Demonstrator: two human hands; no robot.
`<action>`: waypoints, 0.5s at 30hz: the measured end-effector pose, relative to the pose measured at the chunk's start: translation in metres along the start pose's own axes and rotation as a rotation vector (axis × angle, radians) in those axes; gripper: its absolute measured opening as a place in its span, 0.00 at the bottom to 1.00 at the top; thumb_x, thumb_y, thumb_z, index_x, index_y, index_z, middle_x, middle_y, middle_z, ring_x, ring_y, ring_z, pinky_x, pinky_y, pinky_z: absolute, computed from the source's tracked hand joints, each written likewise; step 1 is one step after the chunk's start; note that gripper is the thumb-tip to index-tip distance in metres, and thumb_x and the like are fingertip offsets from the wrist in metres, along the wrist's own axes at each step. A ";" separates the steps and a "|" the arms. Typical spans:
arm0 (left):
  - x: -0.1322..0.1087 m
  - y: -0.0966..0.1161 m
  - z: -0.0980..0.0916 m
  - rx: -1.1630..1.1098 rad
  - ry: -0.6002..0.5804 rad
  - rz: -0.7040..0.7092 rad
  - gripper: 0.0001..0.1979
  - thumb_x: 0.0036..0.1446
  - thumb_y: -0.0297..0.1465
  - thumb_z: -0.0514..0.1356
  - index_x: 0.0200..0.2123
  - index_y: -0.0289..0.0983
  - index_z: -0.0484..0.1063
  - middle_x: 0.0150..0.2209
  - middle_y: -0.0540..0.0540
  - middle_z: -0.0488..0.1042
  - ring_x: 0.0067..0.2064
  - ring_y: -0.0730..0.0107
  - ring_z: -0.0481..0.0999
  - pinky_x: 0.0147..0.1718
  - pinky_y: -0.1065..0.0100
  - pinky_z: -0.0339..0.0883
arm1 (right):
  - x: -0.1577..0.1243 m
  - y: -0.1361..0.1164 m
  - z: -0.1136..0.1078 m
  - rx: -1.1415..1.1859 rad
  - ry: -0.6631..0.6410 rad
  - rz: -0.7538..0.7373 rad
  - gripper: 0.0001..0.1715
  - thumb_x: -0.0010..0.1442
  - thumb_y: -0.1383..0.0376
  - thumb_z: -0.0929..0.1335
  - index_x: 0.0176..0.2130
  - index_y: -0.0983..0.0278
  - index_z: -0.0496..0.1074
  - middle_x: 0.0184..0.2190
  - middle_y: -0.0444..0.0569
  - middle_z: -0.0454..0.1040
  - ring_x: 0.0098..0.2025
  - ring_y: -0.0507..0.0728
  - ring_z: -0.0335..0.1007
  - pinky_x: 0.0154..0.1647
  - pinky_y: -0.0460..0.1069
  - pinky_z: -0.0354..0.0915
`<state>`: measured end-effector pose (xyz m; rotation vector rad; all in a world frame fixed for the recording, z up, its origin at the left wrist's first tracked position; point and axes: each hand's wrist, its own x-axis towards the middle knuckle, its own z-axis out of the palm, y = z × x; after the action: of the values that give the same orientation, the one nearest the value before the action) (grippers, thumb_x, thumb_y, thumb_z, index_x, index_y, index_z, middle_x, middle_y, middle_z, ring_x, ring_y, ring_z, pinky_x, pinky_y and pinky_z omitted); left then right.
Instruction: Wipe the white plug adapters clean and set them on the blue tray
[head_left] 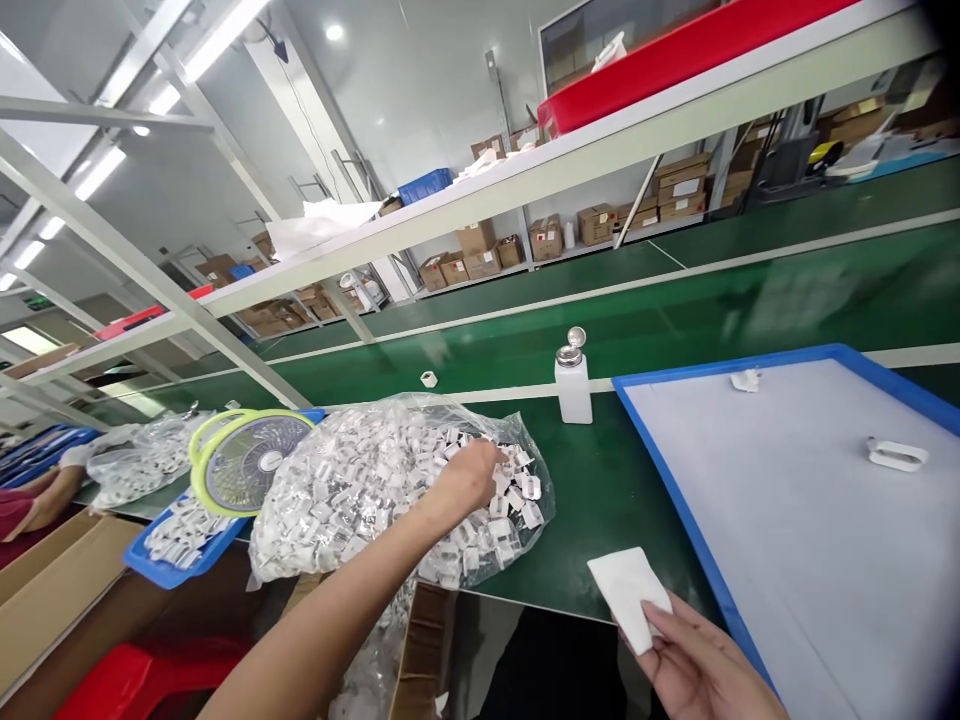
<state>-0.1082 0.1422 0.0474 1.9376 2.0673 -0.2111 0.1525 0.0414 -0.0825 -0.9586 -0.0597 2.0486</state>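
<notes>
Head view: left hand (472,478) reaches into full bag of small white parts (375,490), fingers curled, grip unclear; right hand (705,665) pinches white cloth (628,595); tray (675,480) holds only two pieces, so most work remains.

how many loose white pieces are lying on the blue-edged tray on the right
2: a small white piece near the blue-edged tray's far edge, and a larger looped one toward its right side. None looks hidden.
</notes>
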 end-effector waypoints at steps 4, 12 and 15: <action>-0.016 0.003 0.015 -0.049 0.148 0.080 0.16 0.62 0.22 0.55 0.47 0.34 0.80 0.48 0.38 0.79 0.49 0.55 0.80 0.48 0.60 0.73 | -0.002 -0.003 0.001 0.020 0.084 0.005 0.28 0.41 0.70 0.84 0.41 0.66 0.78 0.44 0.54 0.82 0.48 0.63 0.80 0.47 0.50 0.79; 0.002 0.022 0.060 -0.131 0.211 0.329 0.09 0.62 0.22 0.59 0.41 0.34 0.79 0.44 0.38 0.78 0.50 0.52 0.75 0.54 0.55 0.69 | -0.016 -0.018 0.023 -0.046 0.174 -0.140 0.20 0.43 0.63 0.83 0.36 0.65 0.80 0.43 0.51 0.81 0.51 0.66 0.78 0.49 0.52 0.78; 0.002 0.032 0.061 -0.200 0.261 0.344 0.14 0.65 0.21 0.54 0.47 0.33 0.77 0.46 0.36 0.79 0.51 0.51 0.75 0.55 0.52 0.69 | -0.020 -0.025 0.030 -0.026 0.256 -0.174 0.22 0.37 0.62 0.84 0.34 0.65 0.80 0.43 0.52 0.81 0.52 0.67 0.77 0.51 0.53 0.77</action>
<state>-0.0695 0.1278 -0.0073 2.2427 1.7736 0.3270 0.1569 0.0519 -0.0401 -1.1819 -0.0324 1.7577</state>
